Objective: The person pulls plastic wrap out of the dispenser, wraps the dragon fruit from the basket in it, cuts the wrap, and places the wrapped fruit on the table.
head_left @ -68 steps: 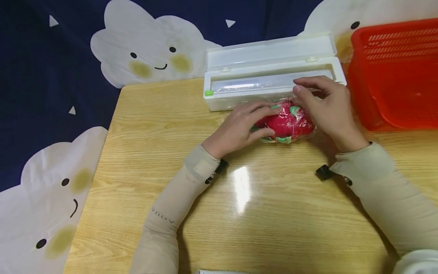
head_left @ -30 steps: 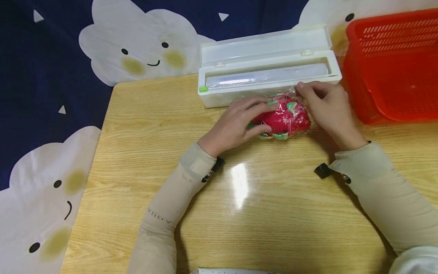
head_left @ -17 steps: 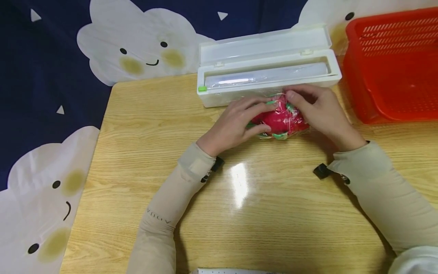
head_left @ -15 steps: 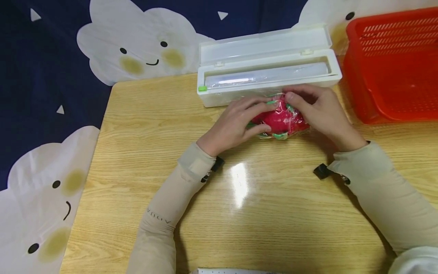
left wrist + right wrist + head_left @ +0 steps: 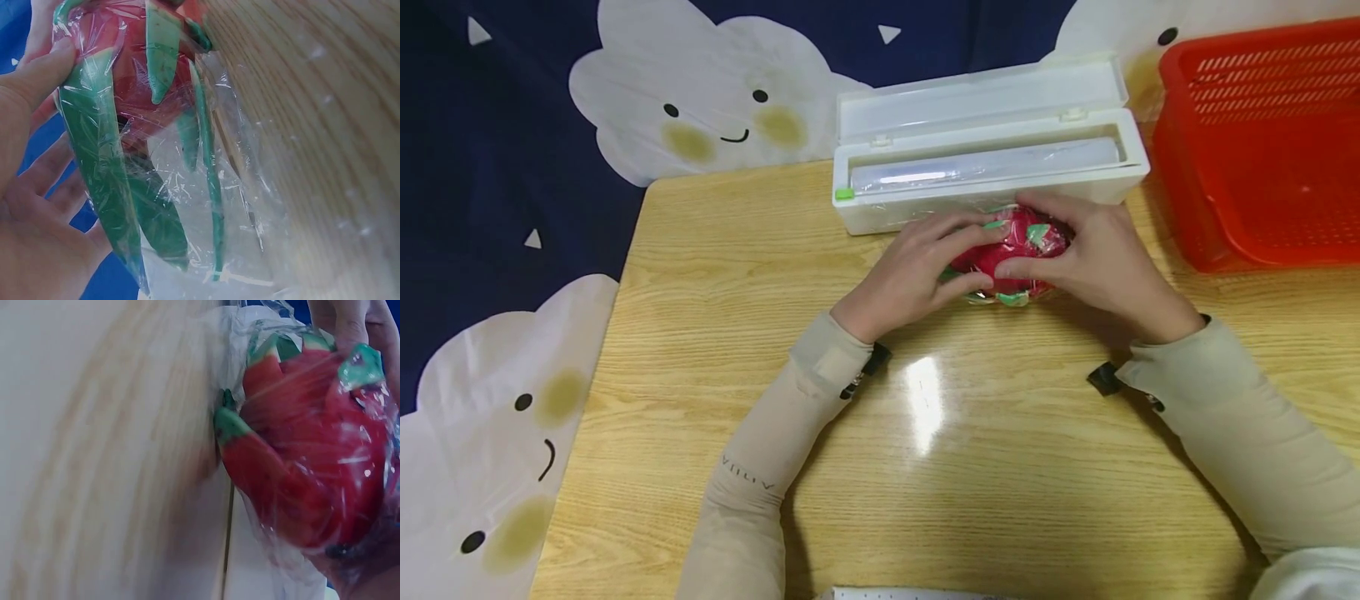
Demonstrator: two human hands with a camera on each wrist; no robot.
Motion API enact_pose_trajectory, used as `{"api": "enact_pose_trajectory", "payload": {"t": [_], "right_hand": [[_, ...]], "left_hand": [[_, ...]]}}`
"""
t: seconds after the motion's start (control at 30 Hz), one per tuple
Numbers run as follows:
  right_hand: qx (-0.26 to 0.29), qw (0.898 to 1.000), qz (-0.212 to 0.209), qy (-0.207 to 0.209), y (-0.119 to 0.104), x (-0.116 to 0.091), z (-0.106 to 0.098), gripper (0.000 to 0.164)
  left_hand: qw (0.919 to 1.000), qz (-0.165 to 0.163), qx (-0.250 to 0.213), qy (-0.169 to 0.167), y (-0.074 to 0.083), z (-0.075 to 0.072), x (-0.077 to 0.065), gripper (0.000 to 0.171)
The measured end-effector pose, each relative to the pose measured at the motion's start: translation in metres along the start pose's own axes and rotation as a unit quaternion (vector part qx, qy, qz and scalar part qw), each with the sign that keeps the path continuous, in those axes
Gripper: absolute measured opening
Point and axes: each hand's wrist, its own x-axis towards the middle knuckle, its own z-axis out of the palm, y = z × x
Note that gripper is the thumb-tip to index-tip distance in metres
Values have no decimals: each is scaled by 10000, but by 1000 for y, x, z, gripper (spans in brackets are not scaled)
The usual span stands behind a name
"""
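A red dragon fruit (image 5: pixel 1019 237) with green-tipped scales lies on the table under glossy cling film. My left hand (image 5: pixel 913 271) holds its left end, thumb on the near side and fingers over the far side. At the other end my right hand (image 5: pixel 1101 258) grips it, the thumb across the front and the index finger behind. In the left wrist view, long green leaf tips hang inside loose, crinkled cling film (image 5: pixel 250 169). The right wrist view shows the film drawn over the red body of the dragon fruit (image 5: pixel 300 469).
Right behind the fruit stands a white cling film box (image 5: pixel 917 214), lid raised, with a film roll (image 5: pixel 985 165) inside and a green slider (image 5: pixel 845 194) at its left end. A red basket (image 5: pixel 1213 225) stands at the right. A paper edge (image 5: pixel 910 593) shows at the front.
My right hand first pinched film by the box front, then brought it onto the fruit's top. Now its thumb has come down and the hand grips the right end. The left hand keeps its hold.
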Motion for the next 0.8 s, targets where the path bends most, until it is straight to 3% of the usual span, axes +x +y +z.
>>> {"api": "enact_pose_trajectory", "payload": {"t": [0.2, 0.5, 0.67, 0.8], "right_hand": [[-28, 9994, -333, -66, 1, 0, -2, 88], [315, 9986, -416, -97, 7, 0, -3, 87], [397, 9982, -437, -107, 9, 1, -4, 87], [381, 9985, -374, -146, 9, 1, -5, 86]], "left_hand": [[10000, 58, -27, -2, -1, -1, 0, 54], [9986, -36, -383, -364, -4, -7, 0, 69], [9991, -61, -408, -101, -9, -12, -1, 65], [9995, -181, 24, 253, -16, -19, -4, 50]]}}
